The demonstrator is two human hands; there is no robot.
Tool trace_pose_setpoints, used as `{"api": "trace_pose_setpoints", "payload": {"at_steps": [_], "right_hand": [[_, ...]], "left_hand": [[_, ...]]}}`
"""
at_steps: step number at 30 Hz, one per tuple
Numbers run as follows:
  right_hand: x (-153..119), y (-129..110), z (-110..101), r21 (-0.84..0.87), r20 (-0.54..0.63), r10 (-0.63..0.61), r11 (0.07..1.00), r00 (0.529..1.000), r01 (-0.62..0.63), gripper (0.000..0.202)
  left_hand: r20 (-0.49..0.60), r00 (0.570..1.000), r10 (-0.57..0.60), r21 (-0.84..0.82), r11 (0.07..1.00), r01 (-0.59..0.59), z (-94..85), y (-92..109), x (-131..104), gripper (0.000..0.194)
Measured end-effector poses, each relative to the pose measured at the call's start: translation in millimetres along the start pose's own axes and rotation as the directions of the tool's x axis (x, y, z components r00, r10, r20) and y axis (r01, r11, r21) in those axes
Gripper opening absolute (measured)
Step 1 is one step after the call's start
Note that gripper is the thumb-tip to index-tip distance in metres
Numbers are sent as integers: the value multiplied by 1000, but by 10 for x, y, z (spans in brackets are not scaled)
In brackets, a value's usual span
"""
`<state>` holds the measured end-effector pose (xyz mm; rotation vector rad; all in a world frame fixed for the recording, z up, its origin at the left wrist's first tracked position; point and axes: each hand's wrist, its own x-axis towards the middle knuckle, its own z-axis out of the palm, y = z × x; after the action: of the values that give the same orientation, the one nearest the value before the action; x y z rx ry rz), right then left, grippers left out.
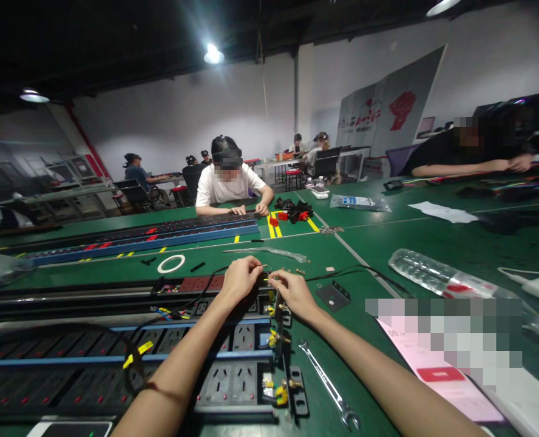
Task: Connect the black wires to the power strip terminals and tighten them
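Both hands are at the right end of a row of long black socket strips (233,382) lying on the green table. My left hand (243,278) has its fingers pinched together on a thin, small piece near the farthest strip's end. Close beside it, my right hand (292,293) pinches at a small yellowish wire end (266,279). What exactly sits between the fingertips is too small to tell. Metal end brackets (298,391) with yellow wires stand at the strip ends. A wrench (326,379) lies to the right of them.
Across the table, a person in white (229,182) works at blue-edged strips (206,235). A white ring (171,263), a black bracket (334,295), a plastic-wrapped item (433,273) and pink paper (433,370) lie around. Another person's forearms (470,168) rest at the right.
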<state>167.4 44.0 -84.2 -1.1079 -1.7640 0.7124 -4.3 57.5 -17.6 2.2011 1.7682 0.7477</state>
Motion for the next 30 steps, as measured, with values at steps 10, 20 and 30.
{"api": "trace_pose_setpoints", "payload": {"at_steps": [10,20,30], "right_hand": [[-1,-12,6,-4,-10,3,1000,1000,-3,23],[0,-20,5,-8,-7,0,1000,1000,0,27],[6,-12,13,-27,-13,-14,1000,1000,14,26]], "left_hand": [[61,990,128,63,989,-132,-89,-7,-12,9],[123,961,249,126,956,-264,-155,7,-43,9],[157,946,282,160,938,-306,-202,19,-63,13]]}}
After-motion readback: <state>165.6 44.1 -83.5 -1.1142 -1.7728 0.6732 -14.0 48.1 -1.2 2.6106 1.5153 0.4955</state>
